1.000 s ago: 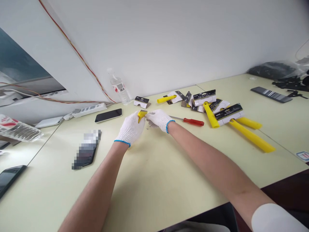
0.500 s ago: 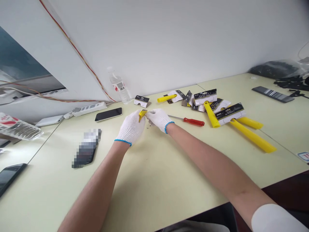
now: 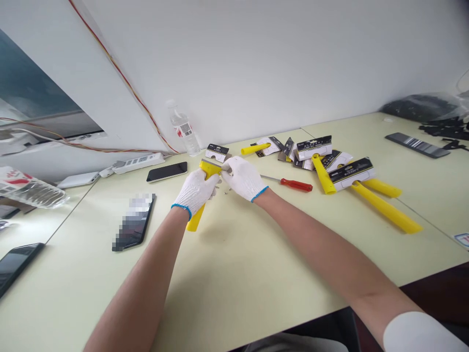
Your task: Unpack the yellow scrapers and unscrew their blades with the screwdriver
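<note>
knit-gloved left hand (image 3: 195,189) around smooth yellow scraper (image 3: 200,201)

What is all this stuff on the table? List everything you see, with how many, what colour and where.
yellow scraper: one, yellow handle, held in both hands at centre
small screws: a few, silvery, on the table under the hands
screwdriver: one, red handle, right of the hands
packaged scrapers: a pile, count unclear, yellow with black-and-white cards, right rear
water bottle: one, clear, by the wall
phones: three, dark, left half of the table
power strip: one, white, left rear
table: one, pale yellow
left hand: white glove, gripping the scraper's handle
right hand: white glove, at the scraper's head
</note>
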Tool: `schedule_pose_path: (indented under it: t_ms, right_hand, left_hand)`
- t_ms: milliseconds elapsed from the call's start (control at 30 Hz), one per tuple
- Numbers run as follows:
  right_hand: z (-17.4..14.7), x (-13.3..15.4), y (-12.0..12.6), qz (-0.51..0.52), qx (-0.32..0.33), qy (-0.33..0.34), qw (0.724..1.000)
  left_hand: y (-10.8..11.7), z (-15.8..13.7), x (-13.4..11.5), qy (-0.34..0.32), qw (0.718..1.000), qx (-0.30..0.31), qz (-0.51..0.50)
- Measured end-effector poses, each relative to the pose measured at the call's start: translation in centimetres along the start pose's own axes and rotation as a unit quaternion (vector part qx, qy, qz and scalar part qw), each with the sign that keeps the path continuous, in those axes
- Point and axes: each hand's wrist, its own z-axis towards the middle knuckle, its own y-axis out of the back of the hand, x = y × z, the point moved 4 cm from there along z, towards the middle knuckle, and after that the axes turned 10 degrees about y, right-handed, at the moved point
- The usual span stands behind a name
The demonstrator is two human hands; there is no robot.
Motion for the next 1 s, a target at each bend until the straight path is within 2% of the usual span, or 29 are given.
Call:
schedule_pose_path:
  t_ms: [233, 367, 433, 533, 633, 767, 900, 1000]
  right_hand:
    - [0.1, -0.2, 0.1, 0.108, 0.032, -0.102, 0.988]
    - [-0.4, -0.2, -0.3, 0.192, 0.069, -0.188, 0.961]
    - [-0.5, -0.3, -0.5, 0.220, 0.082, -0.203, 0.951]
    - [-0.3, -0.2, -0.4, 0.166, 0.070, -0.162, 0.970]
    - [0.1, 0.2, 0.0, 0.058, 0.045, -0.072, 0.995]
    - [0.2, 1.0, 0.1, -0.071, 0.051, 0.018, 0.996]
    - [0.2, 0.7, 0.7, -0.104, 0.073, 0.029, 0.991]
    - [0.2, -0.4, 0.9, -0.072, 0.146, -0.011, 0.987]
  left_hand:
    - [-0.5, 0.3, 0.2, -0.032, 0.998, -0.013, 0.042]
    - [-0.9, 0.3, 0.1, -0.050, 0.995, -0.036, 0.082]
    - [-1.0, 0.3, 0.1, -0.053, 0.994, -0.032, 0.087]
    - [-0.8, 0.3, 0.1, -0.056, 0.994, -0.029, 0.090]
    - [-0.5, 0.2, 0.1, -0.042, 0.996, -0.016, 0.081]
    - [0.0, 0.2, 0.4, -0.004, 0.999, 0.034, 0.009]
    - [0.4, 0.8, 1.1, 0.039, 0.995, 0.061, -0.062]
    - [0.7, 1.3, 1.6, 0.055, 0.987, 0.070, -0.135]
